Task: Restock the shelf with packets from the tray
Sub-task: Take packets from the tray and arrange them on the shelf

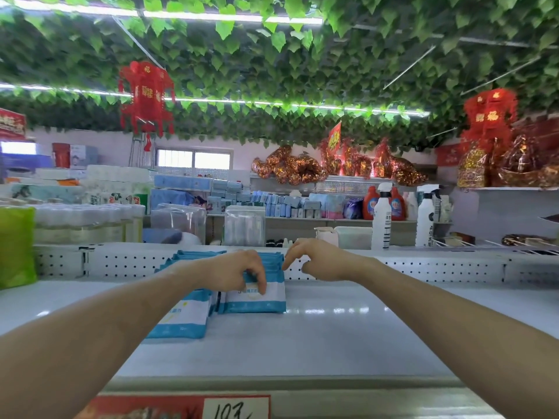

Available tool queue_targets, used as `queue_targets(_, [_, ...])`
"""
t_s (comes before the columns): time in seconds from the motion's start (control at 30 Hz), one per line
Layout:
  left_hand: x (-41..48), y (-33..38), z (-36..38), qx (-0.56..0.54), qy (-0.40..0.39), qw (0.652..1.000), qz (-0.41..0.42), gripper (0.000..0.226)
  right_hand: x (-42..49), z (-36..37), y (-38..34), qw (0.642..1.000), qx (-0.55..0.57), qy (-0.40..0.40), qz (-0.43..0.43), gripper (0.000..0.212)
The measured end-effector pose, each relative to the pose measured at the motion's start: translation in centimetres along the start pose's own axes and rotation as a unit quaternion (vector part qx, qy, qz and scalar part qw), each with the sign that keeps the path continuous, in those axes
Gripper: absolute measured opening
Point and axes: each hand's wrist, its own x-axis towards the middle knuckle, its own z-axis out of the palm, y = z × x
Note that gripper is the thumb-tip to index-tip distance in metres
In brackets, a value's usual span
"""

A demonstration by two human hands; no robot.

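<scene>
packets [193, 258] in blue and white soft wrap stand on the white shelf [332, 337], set in two rows running back toward the perforated back panel [127, 263]. the front packet [257, 302] of the right row stands almost upright, face out, so the row reads like a filed stack. the leaning packet [184, 317] at the head of the left row tilts back against those behind it. they look flat, pillow-edged and slightly glossy, with a white band between two blue bands.

the left hand [239, 270] rests over the top of the front packet, fingers curled down its face and clamped on its upper edge, likely squaring it against the row. the right hand [319, 261] hovers just beside the row's right side, fingers loosely bent and apart, holding nothing. its forefinger points at the upper corner; i cannot tell whether it touches. my guess is it guards that side so the stack does not slide.

the tray is not in view. the shelf top is smooth and reflective, with bare room to the right for more rows. a price label [236, 408] sits on the front lip below. farther off stand white spray bottles [381, 219] and a green pack [15, 246] at the left.
</scene>
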Motion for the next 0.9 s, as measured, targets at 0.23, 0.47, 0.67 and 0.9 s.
queue_targets(0.23, [-3.1,-0.9,-1.5,0.012,0.034,0.999,-0.016,0.033,1.4,-0.1,-2.6,0.998,-0.066,0.009,-0.002,0.045])
queue_targets(0.47, [-12.0,-1.7,-5.3,-0.001,0.131,0.989,-0.074,0.033,3.8,2.3,-8.6,0.995,-0.045,0.044,-0.074,0.038])
queue_targets(0.67, [-24.9,-3.6,-5.1,-0.009,0.186,0.969,-0.164,0.034,5.8,6.2,-18.1,0.98,-0.017,0.022,-0.199,0.04])
queue_targets(0.9, [-43.5,-5.9,-2.1,0.008,0.278,0.905,-0.323,0.055,6.6,12.0,-33.2,0.922,0.04,-0.016,-0.385,0.044])
